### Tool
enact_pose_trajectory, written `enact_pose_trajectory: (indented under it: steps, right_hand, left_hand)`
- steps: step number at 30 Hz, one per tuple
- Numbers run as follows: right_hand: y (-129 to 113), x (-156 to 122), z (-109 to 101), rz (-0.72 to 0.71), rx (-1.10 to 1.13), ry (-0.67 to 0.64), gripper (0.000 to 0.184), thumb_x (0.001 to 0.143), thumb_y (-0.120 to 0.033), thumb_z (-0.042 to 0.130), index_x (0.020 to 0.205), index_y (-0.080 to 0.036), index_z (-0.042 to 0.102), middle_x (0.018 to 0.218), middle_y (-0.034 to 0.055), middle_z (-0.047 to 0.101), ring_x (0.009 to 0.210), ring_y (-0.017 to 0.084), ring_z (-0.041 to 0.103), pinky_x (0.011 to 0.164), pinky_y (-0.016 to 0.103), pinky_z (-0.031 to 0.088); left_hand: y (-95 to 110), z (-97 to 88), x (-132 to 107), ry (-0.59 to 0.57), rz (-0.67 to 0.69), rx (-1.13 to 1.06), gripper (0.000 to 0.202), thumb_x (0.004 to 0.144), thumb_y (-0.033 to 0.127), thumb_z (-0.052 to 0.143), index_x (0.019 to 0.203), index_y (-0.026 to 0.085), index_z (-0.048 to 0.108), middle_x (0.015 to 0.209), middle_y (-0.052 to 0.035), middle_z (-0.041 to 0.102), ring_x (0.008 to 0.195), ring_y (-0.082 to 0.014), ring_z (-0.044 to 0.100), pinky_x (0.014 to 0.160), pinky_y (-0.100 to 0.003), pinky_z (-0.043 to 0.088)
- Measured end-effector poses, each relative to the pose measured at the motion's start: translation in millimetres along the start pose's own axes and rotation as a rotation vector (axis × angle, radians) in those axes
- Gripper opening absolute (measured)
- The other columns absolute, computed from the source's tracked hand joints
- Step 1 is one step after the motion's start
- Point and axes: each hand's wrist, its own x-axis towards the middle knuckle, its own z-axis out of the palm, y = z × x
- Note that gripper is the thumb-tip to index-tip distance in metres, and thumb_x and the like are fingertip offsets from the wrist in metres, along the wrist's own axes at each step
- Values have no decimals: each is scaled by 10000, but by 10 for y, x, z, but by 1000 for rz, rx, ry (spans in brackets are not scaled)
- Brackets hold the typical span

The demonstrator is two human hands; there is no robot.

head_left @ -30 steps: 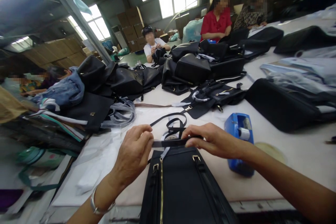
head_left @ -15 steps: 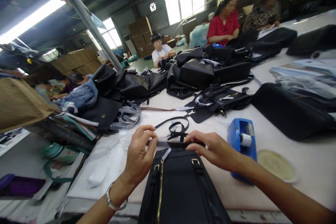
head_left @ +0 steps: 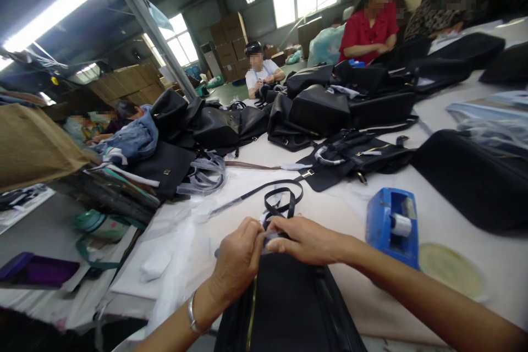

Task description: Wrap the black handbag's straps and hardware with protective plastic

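A black bag (head_left: pixel 284 308) with a gold zip line lies at the near table edge in front of me. My left hand (head_left: pixel 238 261) and my right hand (head_left: pixel 303 239) meet at the bag's top edge, both with fingers closed, pinching its black strap (head_left: pixel 280 201) and a small pale piece between them. The strap loops away over the white table (head_left: pixel 330 209) beyond my fingers. A silver bracelet sits on my left wrist.
A blue tape dispenser (head_left: pixel 391 225) stands right of my right hand, a round pale dish (head_left: pixel 449 272) beside it. Heaps of black bags (head_left: pixel 322 110) cover the middle and far table. Several seated people work at the far side and left. Clear plastic sheets (head_left: pixel 173 242) lie left.
My hands have come together at the middle of the bag's top; before, they were apart, stretching a strap piece between them. The view has shifted a little rightward and down.
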Motion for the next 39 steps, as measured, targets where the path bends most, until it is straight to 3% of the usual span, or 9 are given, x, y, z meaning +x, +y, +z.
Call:
enact_pose_trajectory:
  steps: [4,7,12,16,20,24,31,35,39]
  right_hand:
    - [121,455,116,-32,-301,-92,238,937,-338,426,987,-168,585,819,81,662,739,203,621,601,248,357]
    - [223,1006,181,-60,-499,-111,214,918,-298,453,993,-157,595,825,98,669,747,223,630,609,262,374]
    - [576,2011,421,-35,-603,-69,243,926,-301,460,987,-135,626,965,131,642,872,235,615,710,291,436]
    - [904,2534,663,-29,-643,-55,278,938,-316,450,1012,-126,638,1102,157,579,1033,265,544,818,344,440]
    - [1108,2792,774,-17,-696,-20,268,947,-278,422,1033,-131,630,1245,174,493,1170,303,436,902,419,400]
    - [1218,2867,752,-34,-727,-78,251,955,-241,393,1028,-127,604,1051,135,579,970,227,543,823,341,429]
    - [1238,2718,727,-54,-783,-159,212,949,-228,390,989,-136,577,960,95,620,848,215,589,735,322,443]
    - [1214,2618,664,-63,-799,-182,203,948,-211,383,985,-128,565,941,102,624,843,223,593,719,323,454]
    - [1258,2596,482,-42,-812,-66,209,957,-232,401,986,-119,575,1023,130,598,928,236,559,770,344,453]
  left_hand:
    - [-457,66,-1,-115,-269,-228,192,922,370,449,857,203,518,762,4,586,690,-149,545,606,-255,387]
    - [-974,50,182,-114,-352,-344,260,871,445,515,892,186,534,781,-1,623,686,-145,571,577,-231,410]
    - [-1914,70,624,-12,-376,-47,216,831,362,557,730,171,563,672,-5,587,646,-160,553,598,-256,414]
    - [-2404,206,830,83,-346,98,84,791,201,579,718,161,591,1022,-96,603,966,-235,561,839,-351,431]
    - [-2618,324,866,162,-292,196,76,827,156,533,794,153,602,1297,-141,463,1199,-285,426,1002,-443,358]
    - [-2698,349,931,184,-216,216,88,854,150,506,841,164,592,1155,-114,540,1118,-259,486,966,-420,405]
    - [-2853,383,1572,241,-201,185,307,901,128,424,1200,136,491,1261,-137,507,1193,-222,465,1003,-349,385]
    - [-2965,506,1905,134,-281,174,201,866,177,538,1049,121,598,1062,-126,614,1054,-241,550,927,-393,422]
    - [-2965,544,1936,53,-329,120,149,853,271,582,852,129,625,904,-68,637,913,-205,580,848,-394,439]
